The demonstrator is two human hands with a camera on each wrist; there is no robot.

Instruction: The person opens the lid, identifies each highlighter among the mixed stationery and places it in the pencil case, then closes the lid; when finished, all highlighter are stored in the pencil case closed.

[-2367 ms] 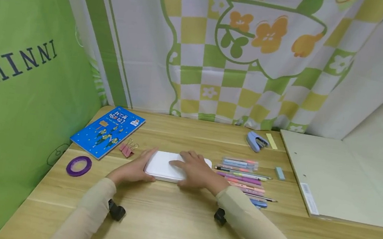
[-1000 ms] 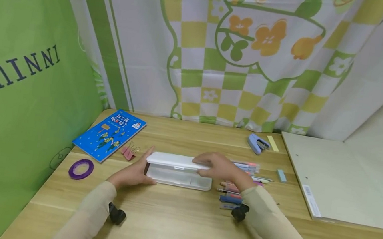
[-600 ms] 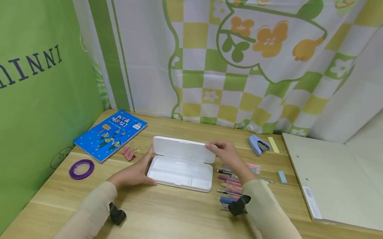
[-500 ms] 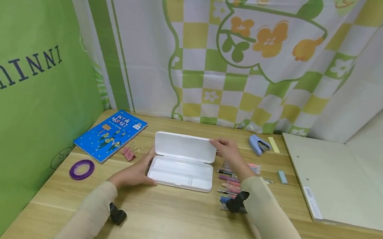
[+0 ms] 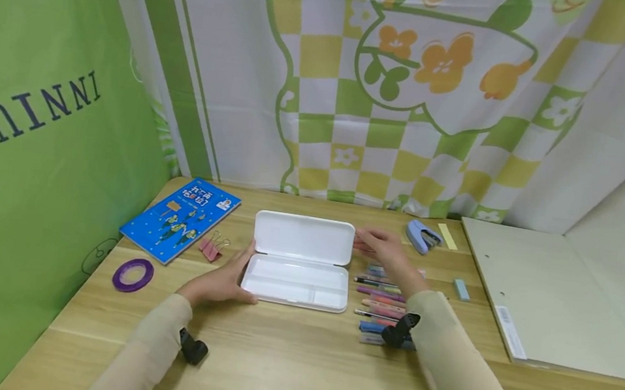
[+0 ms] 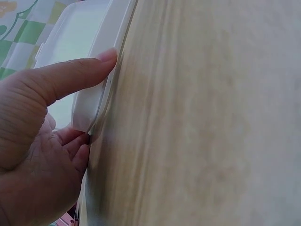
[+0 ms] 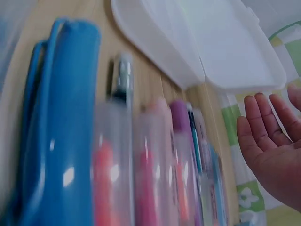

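Observation:
A white pencil case (image 5: 296, 283) lies open on the wooden table (image 5: 290, 363), its lid (image 5: 304, 237) folded back flat. My left hand (image 5: 221, 282) holds the case's left end; in the left wrist view the thumb (image 6: 70, 77) lies along the front rim (image 6: 87, 110) and the fingers curl at the end. My right hand (image 5: 385, 247) hovers just right of the lid, fingers straight, apart from it. In the right wrist view its palm (image 7: 270, 136) is bare beside the lid (image 7: 225, 47). A row of coloured pens (image 5: 385, 297) lies under the right forearm, seen close as pens (image 7: 155, 165).
A blue booklet (image 5: 179, 217), pink binder clips (image 5: 209, 246) and a purple tape roll (image 5: 131, 274) lie to the left. A blue stapler (image 5: 422, 234), a yellow strip (image 5: 445, 234) and a small blue eraser (image 5: 459, 288) lie to the right, beside a large grey board (image 5: 548, 298). Curtains stand close behind.
The case was closed under both hands. My right hand lifted the lid, swung it back flat and has let go. The left hand stayed at the left end.

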